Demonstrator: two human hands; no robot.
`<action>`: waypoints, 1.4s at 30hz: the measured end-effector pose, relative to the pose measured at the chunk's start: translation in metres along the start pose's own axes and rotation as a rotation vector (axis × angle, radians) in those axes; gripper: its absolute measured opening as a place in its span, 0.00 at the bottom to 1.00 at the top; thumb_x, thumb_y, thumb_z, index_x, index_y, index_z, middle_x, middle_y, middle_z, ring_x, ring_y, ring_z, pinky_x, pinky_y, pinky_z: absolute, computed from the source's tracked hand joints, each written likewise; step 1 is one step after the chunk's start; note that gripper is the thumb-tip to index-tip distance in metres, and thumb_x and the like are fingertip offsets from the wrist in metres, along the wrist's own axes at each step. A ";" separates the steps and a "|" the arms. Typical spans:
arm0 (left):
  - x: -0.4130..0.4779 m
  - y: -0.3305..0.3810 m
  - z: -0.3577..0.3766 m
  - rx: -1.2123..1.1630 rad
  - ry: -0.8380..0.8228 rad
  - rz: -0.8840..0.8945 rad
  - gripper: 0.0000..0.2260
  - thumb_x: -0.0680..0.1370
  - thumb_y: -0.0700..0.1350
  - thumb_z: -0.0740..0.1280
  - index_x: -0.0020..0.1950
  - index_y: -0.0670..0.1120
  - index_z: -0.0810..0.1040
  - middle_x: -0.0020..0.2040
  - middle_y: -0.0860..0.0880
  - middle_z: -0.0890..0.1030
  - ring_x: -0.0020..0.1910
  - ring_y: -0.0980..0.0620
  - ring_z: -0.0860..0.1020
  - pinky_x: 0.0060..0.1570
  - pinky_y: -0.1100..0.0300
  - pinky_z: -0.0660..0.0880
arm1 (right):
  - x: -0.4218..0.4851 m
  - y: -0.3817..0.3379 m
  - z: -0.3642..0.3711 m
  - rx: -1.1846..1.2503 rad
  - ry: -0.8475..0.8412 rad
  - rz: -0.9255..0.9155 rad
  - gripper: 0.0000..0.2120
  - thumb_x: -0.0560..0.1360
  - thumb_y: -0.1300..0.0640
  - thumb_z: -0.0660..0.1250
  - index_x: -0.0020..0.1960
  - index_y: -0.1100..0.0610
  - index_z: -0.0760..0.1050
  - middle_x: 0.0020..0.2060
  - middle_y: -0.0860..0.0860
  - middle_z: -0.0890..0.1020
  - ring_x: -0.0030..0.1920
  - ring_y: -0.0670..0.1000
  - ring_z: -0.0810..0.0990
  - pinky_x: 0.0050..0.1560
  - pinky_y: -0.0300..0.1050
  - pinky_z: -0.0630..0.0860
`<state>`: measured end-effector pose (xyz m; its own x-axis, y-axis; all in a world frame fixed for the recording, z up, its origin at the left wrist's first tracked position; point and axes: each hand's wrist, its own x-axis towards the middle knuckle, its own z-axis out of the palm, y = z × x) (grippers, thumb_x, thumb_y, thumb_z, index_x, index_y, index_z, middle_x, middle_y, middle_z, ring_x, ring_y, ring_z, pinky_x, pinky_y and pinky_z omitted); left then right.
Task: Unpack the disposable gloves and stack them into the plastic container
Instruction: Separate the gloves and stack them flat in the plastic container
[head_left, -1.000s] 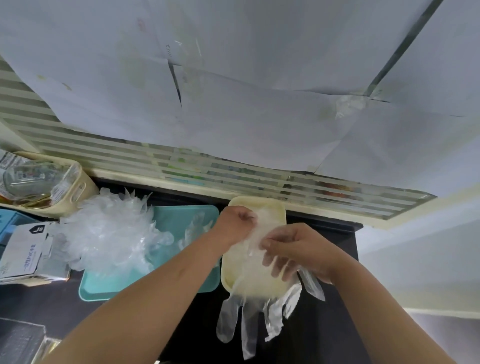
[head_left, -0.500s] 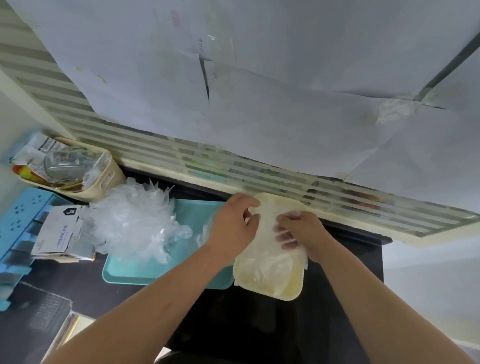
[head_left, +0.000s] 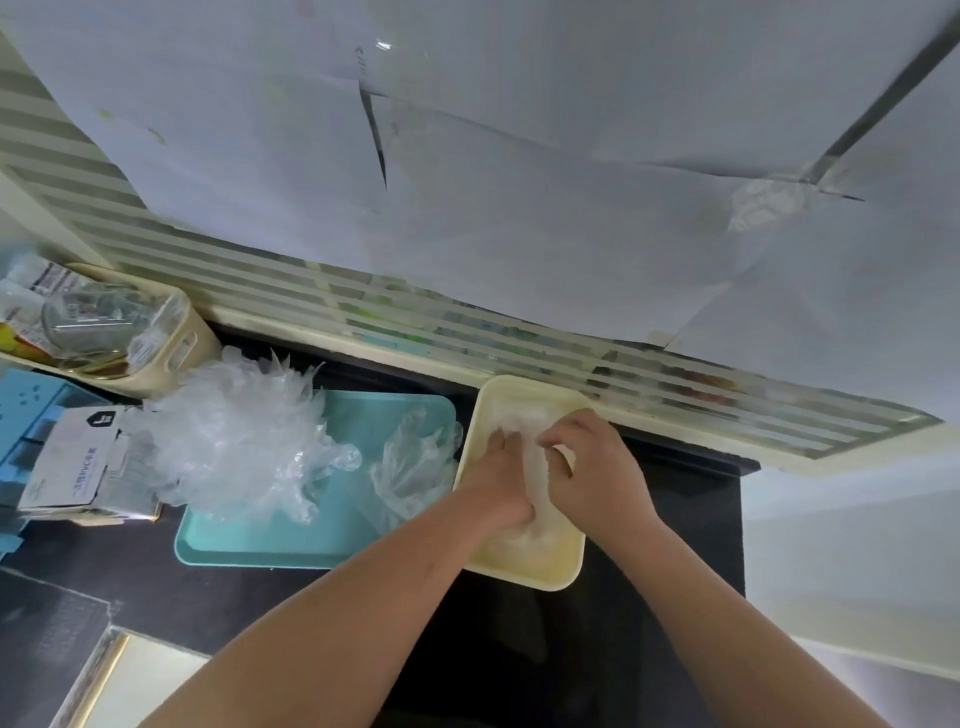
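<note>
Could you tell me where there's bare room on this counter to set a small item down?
The dark counter between the cream container and the counter's right edge is bare, as is the strip in front of the teal tray. Crowded: the tray's glove pile and loose glove, and the box and basket at left.

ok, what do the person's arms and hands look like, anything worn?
No sleeves: left forearm and right forearm are bare to the frame edge. No gloves worn on left hand or right hand; no watch, ring or bracelet visible.
</note>
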<state>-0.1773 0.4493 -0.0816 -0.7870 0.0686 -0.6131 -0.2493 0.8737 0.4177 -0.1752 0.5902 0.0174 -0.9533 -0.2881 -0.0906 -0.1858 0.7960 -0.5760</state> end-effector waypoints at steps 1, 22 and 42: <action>-0.001 -0.001 0.001 -0.030 0.019 0.023 0.44 0.74 0.48 0.73 0.84 0.55 0.52 0.84 0.50 0.51 0.81 0.44 0.62 0.72 0.52 0.67 | -0.001 -0.004 0.002 -0.024 -0.110 0.007 0.11 0.82 0.58 0.65 0.61 0.50 0.83 0.58 0.44 0.79 0.56 0.46 0.78 0.54 0.43 0.78; -0.073 -0.142 -0.003 0.163 0.005 -0.054 0.17 0.81 0.46 0.66 0.69 0.55 0.77 0.83 0.52 0.54 0.80 0.45 0.59 0.73 0.50 0.69 | 0.009 -0.047 0.055 -0.654 -0.161 0.105 0.19 0.84 0.44 0.56 0.67 0.50 0.78 0.64 0.52 0.77 0.63 0.57 0.75 0.62 0.54 0.74; -0.127 -0.167 -0.104 -0.976 0.386 -0.108 0.13 0.76 0.51 0.72 0.50 0.42 0.83 0.50 0.38 0.84 0.43 0.48 0.83 0.48 0.54 0.81 | -0.011 -0.122 0.153 -0.197 -0.546 0.152 0.17 0.78 0.48 0.71 0.64 0.52 0.76 0.61 0.50 0.76 0.61 0.54 0.79 0.58 0.48 0.78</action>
<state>-0.0942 0.2450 -0.0034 -0.8167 -0.2942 -0.4964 -0.5402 0.0876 0.8369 -0.1059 0.4149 -0.0355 -0.7223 -0.3532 -0.5946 -0.1470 0.9185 -0.3670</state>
